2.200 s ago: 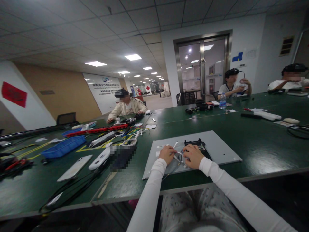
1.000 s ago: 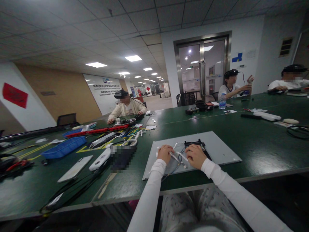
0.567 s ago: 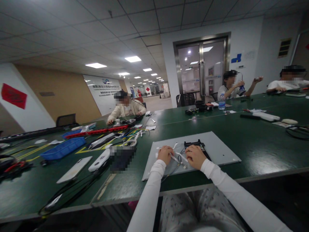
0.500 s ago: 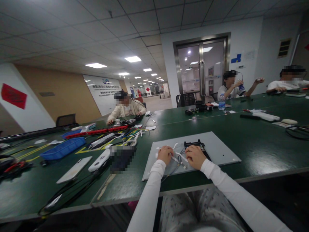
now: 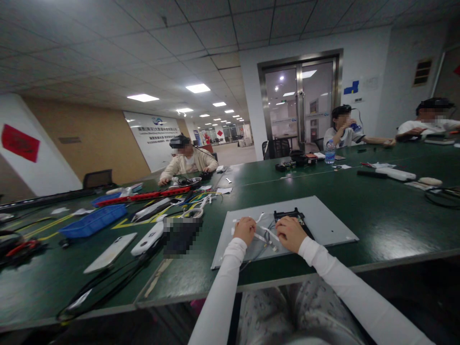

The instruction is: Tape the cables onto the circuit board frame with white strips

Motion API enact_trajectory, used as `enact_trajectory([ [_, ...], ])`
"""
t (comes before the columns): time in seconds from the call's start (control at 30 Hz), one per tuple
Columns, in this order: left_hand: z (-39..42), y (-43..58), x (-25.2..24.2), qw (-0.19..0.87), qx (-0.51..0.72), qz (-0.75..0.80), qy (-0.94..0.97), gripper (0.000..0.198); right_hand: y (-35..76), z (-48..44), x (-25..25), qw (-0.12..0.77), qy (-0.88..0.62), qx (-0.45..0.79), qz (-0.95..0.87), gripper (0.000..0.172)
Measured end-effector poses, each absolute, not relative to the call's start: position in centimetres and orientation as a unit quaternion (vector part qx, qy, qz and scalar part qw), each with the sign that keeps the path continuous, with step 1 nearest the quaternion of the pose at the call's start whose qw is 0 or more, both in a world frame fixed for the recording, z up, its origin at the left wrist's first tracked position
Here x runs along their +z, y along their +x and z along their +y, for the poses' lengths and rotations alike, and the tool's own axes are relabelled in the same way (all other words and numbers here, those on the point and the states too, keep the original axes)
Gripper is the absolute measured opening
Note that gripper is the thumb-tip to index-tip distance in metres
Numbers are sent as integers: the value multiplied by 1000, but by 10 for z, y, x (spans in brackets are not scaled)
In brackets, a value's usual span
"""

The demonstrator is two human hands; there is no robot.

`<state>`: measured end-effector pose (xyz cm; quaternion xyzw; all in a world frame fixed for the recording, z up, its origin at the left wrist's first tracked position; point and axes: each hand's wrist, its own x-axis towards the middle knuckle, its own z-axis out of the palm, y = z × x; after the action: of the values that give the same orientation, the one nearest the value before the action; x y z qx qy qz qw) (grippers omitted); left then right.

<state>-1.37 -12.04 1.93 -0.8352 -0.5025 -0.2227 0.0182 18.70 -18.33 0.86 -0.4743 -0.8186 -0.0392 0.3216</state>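
Note:
A flat grey panel [image 5: 332, 225] lies at the table's front edge before me. Over its left half, my left hand [image 5: 245, 230] has its fingers curled closed at one end of a white flat cable [image 5: 261, 236]. My right hand [image 5: 290, 234], also closed with fingertips pointing inward, grips white cable beside a black plastic frame [image 5: 287, 212] on the panel. Thin grey wires [image 5: 267, 235] with small connectors lie between the two hands. The exact fingertip contact is too small to make out.
Left of the panel lie a dark pouch [image 5: 181, 235], a white device [image 5: 149, 239], a phone [image 5: 110, 253], a blue tray [image 5: 93, 221] and loose cables. A water bottle [image 5: 329, 152] stands farther back. Several co-workers sit across the table.
My hands and the panel stay almost still. Across the table at right, a co-worker's outstretched arm has come down toward the tabletop, and the blue object in the other hand has shifted.

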Motion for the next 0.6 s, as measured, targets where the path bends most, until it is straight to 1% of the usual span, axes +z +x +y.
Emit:
enact_trajectory([
  [0.23, -117, -14, 18, 21, -213, -504, -837, 20, 186, -183, 9, 331, -471, -36, -817, 10],
  [0.37, -116, -17, 18, 39, -217, -503, -835, 18, 187, -184, 9, 339, -468, -32, -815, 10],
  [0.5, -117, -19, 21, 65, -236, -538, -807, 17, 187, -184, 9, 347, -466, -27, -813, 10],
  [0.6, -118, -19, 24, 64, -250, -557, -789, 18, 187, -184, 9, 353, -467, -23, -810, 10],
])
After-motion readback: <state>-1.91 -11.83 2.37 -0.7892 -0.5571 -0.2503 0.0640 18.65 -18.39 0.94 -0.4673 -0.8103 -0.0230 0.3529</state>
